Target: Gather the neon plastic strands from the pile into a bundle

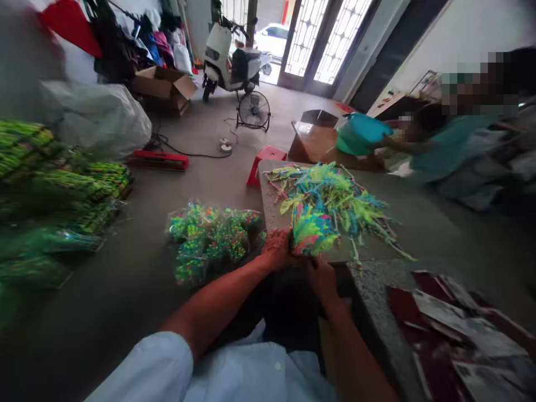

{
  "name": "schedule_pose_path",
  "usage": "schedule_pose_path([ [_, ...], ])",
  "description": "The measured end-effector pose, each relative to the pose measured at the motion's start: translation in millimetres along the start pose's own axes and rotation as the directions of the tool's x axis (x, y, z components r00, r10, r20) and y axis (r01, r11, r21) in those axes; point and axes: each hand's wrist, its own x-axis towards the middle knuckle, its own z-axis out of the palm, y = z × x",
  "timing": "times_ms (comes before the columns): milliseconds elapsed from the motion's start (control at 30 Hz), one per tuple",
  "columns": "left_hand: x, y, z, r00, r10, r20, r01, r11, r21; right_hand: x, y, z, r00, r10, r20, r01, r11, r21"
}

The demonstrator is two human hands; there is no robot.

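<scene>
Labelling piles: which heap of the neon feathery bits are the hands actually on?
The bunch at the table's near edge, gripped by left hand and right hand; the bagged heap lies untouched on the floor.

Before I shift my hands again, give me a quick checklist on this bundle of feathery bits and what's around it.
1. Both hands on the neon green, pink and blue feathery bundle: ok; left hand and right hand close around its lower end.
2. Bundle supported: ok; it rests at the near edge of the grey table.
3. Loose pile of coloured feathery pieces on the table: ok, though strands trail close to the edge.
4. Clear bag of coloured pieces on the floor to the left: ok.
5. Fingers' hold: cannot tell, blurred.
6. Other person in teal at the far end: ok, apart from the pile.
</scene>
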Motion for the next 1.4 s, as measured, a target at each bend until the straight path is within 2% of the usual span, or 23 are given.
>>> schedule_pose_path([
  [167, -1, 5, 7.0, 1.0, -0.027, -0.016, 0.027, 0.999, 0.02, 0, -5, -2, 1.0, 0.01, 0.02, -0.01, 1.0, 0.009],
  [333, 1, 14, 15.1, 0.996, -0.087, -0.015, 0.088, 0.993, 0.074, -4, -16, 2, 0.985, 0.141, -0.097, -0.128, 0.983, 0.13],
  [433, 1, 12, 17.6, 0.995, -0.1, -0.005, 0.1, 0.991, 0.086, -2, -18, 5, 0.973, 0.184, -0.141, -0.164, 0.976, 0.146],
  [833, -2, 1, 12.0, 0.998, -0.043, 0.056, 0.041, 0.998, 0.038, 1, -12, 9, 0.965, 0.148, -0.217, -0.137, 0.989, 0.064],
  [1167, -2, -2, 12.9, 0.999, -0.009, 0.047, 0.009, 1.0, 0.005, -2, -12, 15, 0.967, 0.122, -0.223, -0.114, 0.992, 0.048],
  [1400, -1, -4, 13.6, 0.999, -0.018, 0.043, 0.018, 1.0, -0.004, -5, -15, 5, 0.995, 0.071, -0.072, -0.071, 0.997, 0.005],
])
